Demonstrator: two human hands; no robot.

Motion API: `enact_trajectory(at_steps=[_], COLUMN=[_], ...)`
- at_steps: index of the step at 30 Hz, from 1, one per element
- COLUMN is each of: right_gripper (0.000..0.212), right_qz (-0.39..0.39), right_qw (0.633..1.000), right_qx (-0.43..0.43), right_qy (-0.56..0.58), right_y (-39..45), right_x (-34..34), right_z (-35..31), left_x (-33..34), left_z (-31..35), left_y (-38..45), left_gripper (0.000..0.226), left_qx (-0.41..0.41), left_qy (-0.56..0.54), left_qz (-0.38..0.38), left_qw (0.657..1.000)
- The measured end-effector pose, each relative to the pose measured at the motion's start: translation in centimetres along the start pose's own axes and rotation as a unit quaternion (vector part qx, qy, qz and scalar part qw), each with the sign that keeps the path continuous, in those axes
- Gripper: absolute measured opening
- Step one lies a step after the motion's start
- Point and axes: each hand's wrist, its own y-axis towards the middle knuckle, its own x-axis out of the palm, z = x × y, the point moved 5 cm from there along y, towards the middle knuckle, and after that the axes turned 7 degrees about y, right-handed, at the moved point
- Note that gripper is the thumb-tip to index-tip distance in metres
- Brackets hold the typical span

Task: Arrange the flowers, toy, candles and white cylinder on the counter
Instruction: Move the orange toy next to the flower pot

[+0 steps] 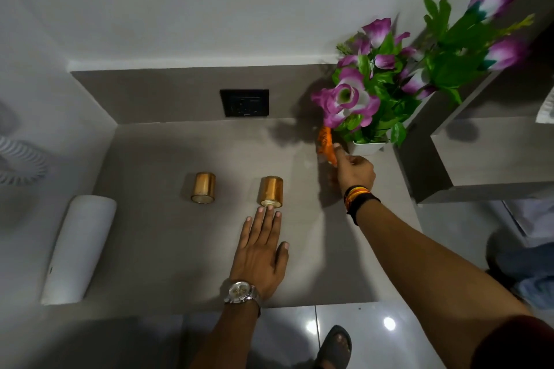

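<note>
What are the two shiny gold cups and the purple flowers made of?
The gold candle holders look like metal or gold-tinted glass: smooth, glossy sides with bright streaks of reflected light. I cannot tell which. The flowers look fake, probably fabric petals and plastic leaves: the purple-and-white colours are very even and the green is bright and stiff.

I see a black switch panel on the backsplash, a grey shelf unit at right, and a glossy tiled floor below.

A home nook: grey counter, wall socket, glossy floor tiles.
</note>
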Motion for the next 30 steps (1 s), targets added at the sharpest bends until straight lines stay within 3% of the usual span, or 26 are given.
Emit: enact_trajectory(at_steps=[3, 9, 17, 20, 24, 27, 30], right_gripper=[0.055, 0.107, 0.087, 0.09, 0.111, 0.086, 0.057], right_qz=[0.086, 0.061, 0.072, 0.062, 0.047, 0.088, 0.022], right_qw=[0.995, 0.99, 0.985, 0.986, 0.989, 0.989, 0.993], right_qx=[-0.046, -0.125, -0.153, -0.153, -0.14, -0.118, -0.115], right_qy=[0.013, -0.011, -0.031, -0.029, 0.008, 0.025, -0.032], right_y=[0.1, 3.0, 4.5, 4.9, 3.8, 1.0, -1.2], right_x=[-2.3, -2.8, -3.3, -3.6, -3.8, -3.2, -0.8], right_z=[0.1, -2.5, -3.0, -3.2, -2.7, -0.7, 0.7], left_x=[0.0, 0.2, 0.0, 0.1, 0.0, -0.1, -0.1], left_z=[0.0, -0.1, -0.2, -0.2, -0.1, -0.1, -0.1], left_y=[-0.1, 0.0, 0.0, 0.1, 0.0, 0.0, -0.1], left_gripper=[0.072, 0.072, 0.071, 0.071, 0.07, 0.07, 0.07], left_qx=[-0.003, -0.004, -0.004, -0.006, -0.004, -0.005, -0.004], left_qy=[-0.002, 0.0, -0.007, -0.001, 0.0, 0.0, 0.001], left_qz=[-0.001, -0.006, -0.014, -0.015, -0.015, -0.01, -0.012], left_qw=[1.0, 1.0, 1.0, 1.0, 1.0, 1.0, 1.0])
